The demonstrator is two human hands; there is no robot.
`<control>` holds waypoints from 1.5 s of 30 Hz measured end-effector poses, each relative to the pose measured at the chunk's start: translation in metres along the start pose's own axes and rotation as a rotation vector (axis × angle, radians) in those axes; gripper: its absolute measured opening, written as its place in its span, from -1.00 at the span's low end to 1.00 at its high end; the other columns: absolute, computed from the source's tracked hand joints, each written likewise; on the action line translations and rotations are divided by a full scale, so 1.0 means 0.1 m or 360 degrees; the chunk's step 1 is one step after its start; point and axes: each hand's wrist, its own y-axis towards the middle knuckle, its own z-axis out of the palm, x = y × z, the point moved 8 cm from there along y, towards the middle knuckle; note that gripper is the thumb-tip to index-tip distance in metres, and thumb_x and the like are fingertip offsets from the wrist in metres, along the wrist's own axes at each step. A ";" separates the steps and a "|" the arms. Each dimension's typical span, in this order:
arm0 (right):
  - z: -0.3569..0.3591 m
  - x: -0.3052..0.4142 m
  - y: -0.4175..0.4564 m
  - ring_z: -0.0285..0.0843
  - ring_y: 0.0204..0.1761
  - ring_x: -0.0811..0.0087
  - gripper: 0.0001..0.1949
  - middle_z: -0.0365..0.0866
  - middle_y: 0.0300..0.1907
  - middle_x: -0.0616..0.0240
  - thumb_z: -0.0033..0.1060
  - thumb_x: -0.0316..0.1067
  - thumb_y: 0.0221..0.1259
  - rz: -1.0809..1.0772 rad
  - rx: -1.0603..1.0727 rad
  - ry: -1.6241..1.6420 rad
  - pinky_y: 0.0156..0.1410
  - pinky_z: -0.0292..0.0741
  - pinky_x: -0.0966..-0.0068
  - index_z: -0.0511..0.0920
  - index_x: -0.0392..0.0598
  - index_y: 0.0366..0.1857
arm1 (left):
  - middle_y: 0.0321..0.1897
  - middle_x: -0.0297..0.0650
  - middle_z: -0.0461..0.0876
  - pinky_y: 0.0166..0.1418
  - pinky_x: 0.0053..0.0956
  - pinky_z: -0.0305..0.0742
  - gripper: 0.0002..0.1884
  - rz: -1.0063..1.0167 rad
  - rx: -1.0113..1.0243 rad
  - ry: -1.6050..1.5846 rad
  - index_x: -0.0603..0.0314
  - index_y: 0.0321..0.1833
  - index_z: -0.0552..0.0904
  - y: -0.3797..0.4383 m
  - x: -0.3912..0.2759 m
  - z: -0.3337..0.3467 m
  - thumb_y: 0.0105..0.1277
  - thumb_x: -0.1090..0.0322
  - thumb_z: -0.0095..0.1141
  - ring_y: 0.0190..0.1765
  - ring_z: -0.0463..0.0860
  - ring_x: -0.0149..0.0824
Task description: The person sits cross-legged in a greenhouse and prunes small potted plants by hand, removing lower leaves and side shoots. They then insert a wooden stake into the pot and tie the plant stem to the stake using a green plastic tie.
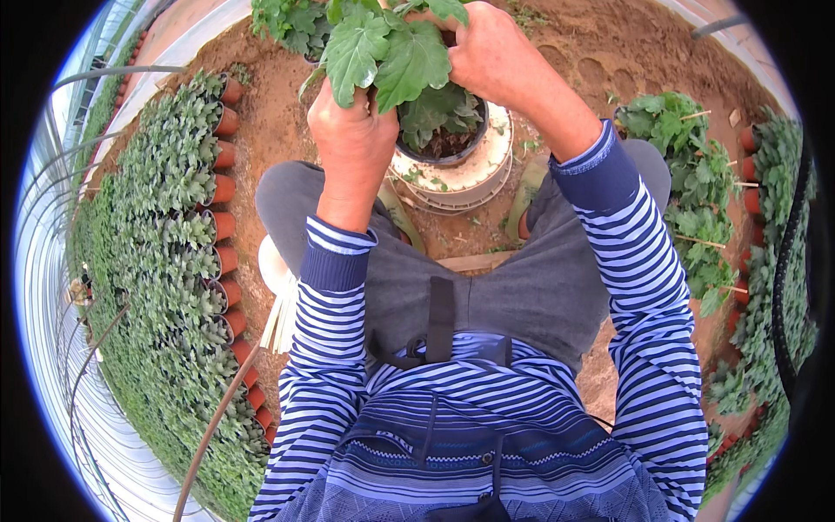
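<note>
Both my hands are raised at the top of the view around a leafy green plant (391,55) with broad lobed leaves. My left hand (352,140) has its fingers curled under the leaves, which hide its fingertips. At the plant's upper right, my right hand (492,55) is bent in at the stems; what lies between its fingers cannot be made out. Beneath them a dark plastic pot (484,124) with soil and lower leaves stands on a round whitish stand (456,186) between my feet.
Rows of potted plants (169,261) in orange-brown pots line the left side. To the right are plants with thin sticks (701,196) and more pots (750,169). A bundle of pale sticks (279,323) lies by my left thigh. A thin curved rod (218,417) rises at lower left.
</note>
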 end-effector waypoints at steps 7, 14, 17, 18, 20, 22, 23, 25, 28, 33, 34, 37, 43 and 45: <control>0.06 0.01 0.02 0.68 -0.14 -0.21 -0.71 0.69 -0.25 -0.24 0.02 -0.53 0.13 -0.0112 -0.0005 -0.0128 -0.09 0.58 0.09 0.65 -0.21 -0.08 | -0.31 -0.13 0.80 -0.14 -0.42 0.57 -0.83 -0.0730 -0.0030 -0.0678 0.37 -0.11 0.72 -0.13 0.21 0.07 0.27 0.48 0.29 -0.28 0.71 -0.37; 0.07 0.08 -0.01 0.69 -0.14 -0.20 -0.68 0.69 -0.26 -0.25 0.03 -0.56 0.11 0.0042 0.0042 0.0016 -0.08 0.59 0.13 0.64 -0.22 -0.04 | -0.37 -0.17 0.77 -0.17 -0.41 0.57 -0.87 -0.0830 -0.0046 -0.0570 0.39 -0.19 0.70 -0.15 0.17 0.01 0.24 0.50 0.28 -0.31 0.70 -0.36; 0.15 0.05 -0.06 0.69 -0.14 -0.17 -0.64 0.70 -0.22 -0.19 0.05 -0.55 0.11 -0.0031 0.0049 -0.0201 -0.04 0.60 0.17 0.64 -0.17 0.02 | -0.39 -0.18 0.75 -0.21 -0.40 0.56 -0.88 -0.0831 -0.0068 -0.0758 0.38 -0.19 0.69 -0.19 0.28 0.08 0.24 0.51 0.28 -0.35 0.70 -0.34; 0.23 -0.04 -0.14 0.68 -0.15 -0.15 -0.63 0.71 -0.21 -0.15 0.07 -0.53 0.13 -0.0140 -0.0017 -0.0388 -0.02 0.60 0.18 0.65 -0.11 0.04 | -0.41 -0.19 0.74 -0.24 -0.40 0.56 -0.89 -0.0826 -0.0046 -0.0832 0.38 -0.19 0.69 -0.19 0.28 0.12 0.26 0.51 0.27 -0.37 0.69 -0.34; 0.27 -0.02 -0.17 0.67 -0.17 -0.16 -0.68 0.69 -0.24 -0.13 0.13 -0.50 0.11 -0.0237 -0.0161 -0.0473 -0.02 0.59 0.14 0.65 -0.12 -0.02 | -0.40 -0.21 0.72 -0.31 -0.44 0.53 -0.88 -0.0927 0.0005 -0.1065 0.35 -0.14 0.68 -0.20 0.30 0.16 0.31 0.50 0.26 -0.40 0.66 -0.36; 0.24 0.07 -0.25 0.64 -0.18 -0.22 -0.78 0.64 -0.33 -0.18 0.21 -0.47 0.04 -0.0193 -0.0331 -0.0287 -0.06 0.59 0.04 0.64 -0.27 -0.20 | -0.36 -0.22 0.69 -0.39 -0.51 0.47 -0.87 -0.1125 0.0084 -0.1413 0.31 -0.06 0.66 -0.22 0.25 0.22 0.38 0.47 0.23 -0.42 0.61 -0.39; 0.24 0.13 -0.27 0.65 -0.17 -0.21 -0.76 0.65 -0.30 -0.17 0.21 -0.48 0.05 -0.0274 -0.0377 -0.0299 -0.06 0.59 0.06 0.63 -0.25 -0.16 | -0.34 -0.22 0.69 -0.38 -0.50 0.47 -0.87 -0.1132 0.0090 -0.1510 0.30 -0.05 0.66 -0.23 0.25 0.23 0.40 0.45 0.23 -0.40 0.61 -0.39; 0.25 0.23 -0.33 0.65 -0.15 -0.18 -0.72 0.66 -0.26 -0.15 0.20 -0.50 0.06 -0.0430 -0.0467 -0.0318 -0.06 0.60 0.08 0.63 -0.22 -0.10 | -0.30 -0.22 0.69 -0.38 -0.49 0.47 -0.87 -0.1150 0.0104 -0.1703 0.26 -0.03 0.65 -0.25 0.24 0.27 0.44 0.42 0.22 -0.38 0.61 -0.39; 0.33 0.17 -0.34 0.68 -0.13 -0.12 -0.65 0.69 -0.15 -0.10 0.22 -0.52 0.07 -0.0430 -0.0438 -0.0191 -0.05 0.62 0.16 0.62 -0.13 0.01 | -0.27 -0.22 0.70 -0.37 -0.48 0.48 -0.86 -0.1294 0.0038 -0.1824 0.21 0.01 0.64 -0.28 0.22 0.32 0.47 0.40 0.20 -0.36 0.62 -0.38; 0.16 0.15 -0.20 0.72 -0.03 -0.12 -0.55 0.72 -0.09 -0.19 0.08 -0.58 0.05 -0.0217 -0.0428 -0.0183 0.07 0.62 0.23 0.60 -0.25 0.12 | -0.23 -0.20 0.72 -0.36 -0.45 0.56 -0.84 -0.1467 -0.0049 -0.1837 0.27 0.03 0.66 -0.45 0.23 0.38 0.45 0.44 0.19 -0.35 0.66 -0.35; 0.16 0.12 -0.20 0.72 -0.01 -0.10 -0.53 0.72 -0.06 -0.19 0.09 -0.59 0.05 -0.0205 -0.0429 -0.0150 0.09 0.62 0.24 0.59 -0.25 0.14 | -0.23 -0.20 0.72 -0.36 -0.45 0.57 -0.84 -0.1477 -0.0061 -0.1794 0.28 0.03 0.66 -0.44 0.21 0.38 0.45 0.46 0.18 -0.35 0.66 -0.36; 0.15 0.10 -0.20 0.73 0.02 -0.06 -0.54 0.72 -0.05 -0.18 0.09 -0.58 0.06 -0.0213 -0.0443 -0.0096 0.13 0.62 0.24 0.59 -0.26 0.14 | -0.33 -0.18 0.75 -0.40 -0.50 0.61 -0.90 -0.1393 -0.0179 -0.1605 0.35 -0.15 0.70 -0.36 0.17 0.30 0.32 0.53 0.23 -0.44 0.69 -0.37; 0.16 0.13 -0.17 0.73 0.01 -0.07 -0.58 0.73 -0.06 -0.15 0.14 -0.54 0.13 -0.0305 -0.0445 -0.0178 0.12 0.62 0.25 0.59 -0.27 0.13 | -0.26 -0.04 0.75 -0.19 -0.26 0.62 -0.79 -0.0474 -0.0193 -0.0522 0.30 -0.12 0.70 -0.18 0.02 0.00 0.16 0.56 0.27 -0.28 0.73 -0.06; 0.16 0.14 -0.18 0.73 0.00 -0.07 -0.60 0.73 -0.07 -0.16 0.18 -0.51 0.16 -0.0340 -0.0447 -0.0164 0.11 0.62 0.24 0.59 -0.26 0.14 | -0.24 -0.01 0.73 -0.16 -0.18 0.61 -0.75 -0.0297 -0.0147 -0.0392 0.26 -0.11 0.70 -0.16 -0.01 -0.01 0.11 0.54 0.29 -0.22 0.72 0.07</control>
